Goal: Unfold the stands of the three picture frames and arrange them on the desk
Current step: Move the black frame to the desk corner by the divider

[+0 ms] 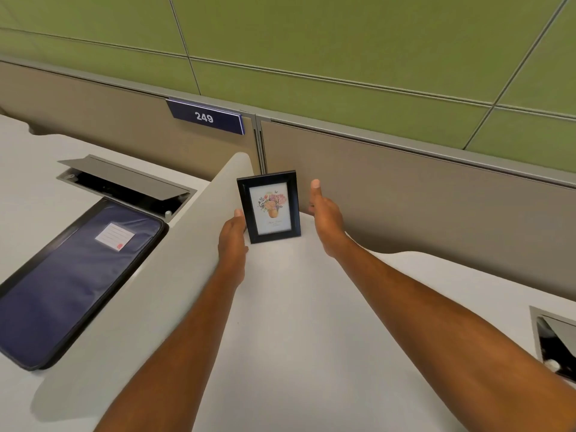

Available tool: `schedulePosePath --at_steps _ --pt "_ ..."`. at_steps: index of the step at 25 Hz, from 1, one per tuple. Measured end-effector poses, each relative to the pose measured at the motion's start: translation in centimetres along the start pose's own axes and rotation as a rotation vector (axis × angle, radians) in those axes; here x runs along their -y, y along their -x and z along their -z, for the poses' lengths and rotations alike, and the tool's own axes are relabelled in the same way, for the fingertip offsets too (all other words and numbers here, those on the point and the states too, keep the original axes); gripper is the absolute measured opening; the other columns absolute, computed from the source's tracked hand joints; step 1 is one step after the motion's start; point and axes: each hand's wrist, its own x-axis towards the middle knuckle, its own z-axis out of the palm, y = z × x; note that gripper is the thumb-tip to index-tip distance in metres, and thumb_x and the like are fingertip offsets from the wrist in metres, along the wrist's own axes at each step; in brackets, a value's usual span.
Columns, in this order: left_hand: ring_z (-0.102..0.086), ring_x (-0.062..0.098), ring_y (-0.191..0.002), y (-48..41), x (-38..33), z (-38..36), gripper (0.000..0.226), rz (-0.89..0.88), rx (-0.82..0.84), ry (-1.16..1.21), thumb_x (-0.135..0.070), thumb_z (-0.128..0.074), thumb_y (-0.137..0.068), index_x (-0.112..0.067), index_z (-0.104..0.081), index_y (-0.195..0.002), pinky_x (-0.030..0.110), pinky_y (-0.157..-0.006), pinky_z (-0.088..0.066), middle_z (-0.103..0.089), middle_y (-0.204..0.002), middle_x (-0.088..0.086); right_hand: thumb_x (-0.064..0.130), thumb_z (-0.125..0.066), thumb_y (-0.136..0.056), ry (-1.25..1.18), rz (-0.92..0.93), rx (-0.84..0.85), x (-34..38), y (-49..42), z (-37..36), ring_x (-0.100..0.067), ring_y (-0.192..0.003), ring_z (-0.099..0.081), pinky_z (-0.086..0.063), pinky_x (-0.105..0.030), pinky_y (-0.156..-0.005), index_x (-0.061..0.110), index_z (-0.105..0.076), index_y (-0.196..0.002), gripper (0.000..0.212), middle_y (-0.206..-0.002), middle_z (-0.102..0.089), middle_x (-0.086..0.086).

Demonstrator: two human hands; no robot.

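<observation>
A small black picture frame [269, 206] with a flower-bouquet print stands upright on the white desk [299, 322], close to the back corner by the partition. My left hand [233, 236] rests at the frame's lower left edge, fingertips touching it. My right hand [324, 216] hovers just right of the frame, fingers straight and apart, with a small gap to the frame. The stand behind the frame is hidden. Only this one frame is in view.
A low grey divider [174, 244] runs along the desk's left side. Beyond it lie a dark blue zip case [71, 275] and an open cable hatch [124, 182]. A beige partition [420, 194] with a "249" plate [205, 117] closes the back. Another hatch [554, 341] sits at right.
</observation>
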Motion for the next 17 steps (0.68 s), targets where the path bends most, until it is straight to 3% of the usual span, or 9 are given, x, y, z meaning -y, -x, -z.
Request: schedulePosePath --at_steps 2,4,6,8,17 --pt "-0.053 0.018 -0.134 2.1 0.4 0.7 0.042 0.014 -0.022 -0.004 -0.062 -0.046 -0.107 -0.032 -0.055 -0.135 0.046 -0.112 -0.043 -0.062 -0.132 -0.010 0.089 -0.034 -0.092 -0.011 -0.031 -0.009 -0.3 1.7 1.3 -0.023 -0.104 -0.062 -0.044 -0.043 -0.089 0.027 -0.062 -0.108 0.070 -0.114 -0.068 -0.002" --pt "-0.051 0.020 -0.137 4.7 0.8 1.5 0.050 0.032 -0.034 0.001 -0.060 -0.048 -0.107 -0.027 -0.055 -0.144 0.048 -0.116 -0.043 -0.059 -0.136 -0.008 0.088 -0.034 -0.093 -0.018 -0.057 -0.025 -0.3 4.2 2.8 -0.031 -0.115 -0.064 -0.047 -0.047 -0.093 0.015 -0.067 -0.122 0.085 -0.121 -0.071 -0.009" --pt "-0.051 0.025 -0.142 7.3 1.1 2.0 0.060 0.061 -0.030 0.004 -0.058 -0.049 -0.108 -0.018 -0.052 -0.153 0.053 -0.122 -0.041 -0.058 -0.147 0.000 0.086 -0.035 -0.094 -0.035 -0.064 -0.022 -0.3 7.0 4.1 -0.025 -0.116 -0.063 -0.043 -0.042 -0.095 0.017 -0.070 -0.130 0.085 -0.124 -0.072 -0.004" --pt "-0.054 0.029 -0.141 10.2 1.1 2.2 0.062 0.080 -0.001 0.007 -0.057 -0.051 -0.107 -0.015 -0.054 -0.152 0.055 -0.122 -0.042 -0.060 -0.150 0.006 0.084 -0.038 -0.096 -0.049 -0.055 -0.020 0.0 10.3 5.4 -0.020 -0.115 -0.063 -0.041 -0.038 -0.096 0.019 -0.072 -0.129 0.081 -0.123 -0.073 0.001" --pt "-0.077 0.027 -0.104 24.9 1.6 0.1 0.031 0.024 0.185 -0.170 -0.039 -0.062 -0.106 -0.015 -0.076 -0.118 0.044 -0.095 -0.059 -0.081 -0.110 0.008 0.070 -0.063 -0.094 0.034 0.099 0.156 -0.2 26.6 12.9 -0.017 -0.101 -0.078 -0.057 -0.037 -0.093 0.021 -0.077 -0.112 0.054 -0.107 -0.083 0.004"
